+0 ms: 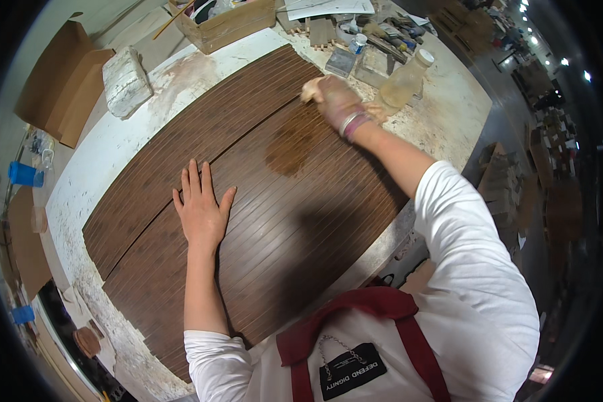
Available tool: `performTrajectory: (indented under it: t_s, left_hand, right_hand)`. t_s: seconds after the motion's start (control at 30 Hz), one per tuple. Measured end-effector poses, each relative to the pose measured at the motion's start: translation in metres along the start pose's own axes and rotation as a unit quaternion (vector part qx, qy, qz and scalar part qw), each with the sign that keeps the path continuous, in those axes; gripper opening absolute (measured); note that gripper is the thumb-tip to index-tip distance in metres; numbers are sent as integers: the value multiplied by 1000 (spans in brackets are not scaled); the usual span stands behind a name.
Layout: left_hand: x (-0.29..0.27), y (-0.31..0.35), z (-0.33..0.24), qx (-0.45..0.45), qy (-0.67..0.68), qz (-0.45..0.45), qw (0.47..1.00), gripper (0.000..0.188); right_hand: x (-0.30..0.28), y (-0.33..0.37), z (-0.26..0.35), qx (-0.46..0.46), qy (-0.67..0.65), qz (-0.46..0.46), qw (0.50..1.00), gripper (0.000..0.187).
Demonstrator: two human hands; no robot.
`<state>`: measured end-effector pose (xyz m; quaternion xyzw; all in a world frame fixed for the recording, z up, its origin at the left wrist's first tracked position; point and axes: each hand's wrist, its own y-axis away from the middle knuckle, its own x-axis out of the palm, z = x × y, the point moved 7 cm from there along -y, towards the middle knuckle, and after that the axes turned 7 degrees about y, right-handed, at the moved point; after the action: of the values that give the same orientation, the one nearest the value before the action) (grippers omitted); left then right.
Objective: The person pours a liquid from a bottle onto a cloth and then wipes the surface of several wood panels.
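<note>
Left hand (204, 214): flat on the brown panel (268, 228), fingers spread, gripping nothing. Fingertips reach across the long dark seam (248, 130); probably there to steady the panel and take some body weight, since the right arm is stretched far out.

Right hand (338, 104): curled around a pale cloth (312, 90), at the panel's far edge. Blurred, so exact finger grip can't be read. Bunching it likely gives a soft pad that can press on the surface without scratching.

Panel lies flat on the white table (459, 117), under the left hand and reaching out past the cloth. Table likely backs it fully, so hand pressure shouldn't flex it.

Dark wet-looking patch (289, 151) sits between the hands, just nearside of the right. Capped bottle (407, 77) with yellowish contents stands just right of the right hand, presumably for a short reach; can't tell if the patch came from it. Grey block (341, 62) and tools (392, 37) lie beyond that hand, off the panel, likely to leave the surface free.
</note>
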<state>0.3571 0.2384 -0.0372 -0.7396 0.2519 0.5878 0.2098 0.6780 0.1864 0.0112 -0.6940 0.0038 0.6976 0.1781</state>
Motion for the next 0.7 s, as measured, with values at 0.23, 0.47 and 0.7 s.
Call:
performTrajectory:
  t_s: [0.23,0.47,0.7]
  left_hand:
    - [-4,1,3,3,21,-5,1000,73]
    - [-1,0,4,-1,24,-1,1000,74]
    - [-1,-1,-1,5,12,6,1000,75]
  right_hand:
    - [3,-6,9,128,-72,36,988,20]
    - [16,29,47,-33,9,-40,999,23]
    - [19,3,-17,102,-22,-65,992,18]
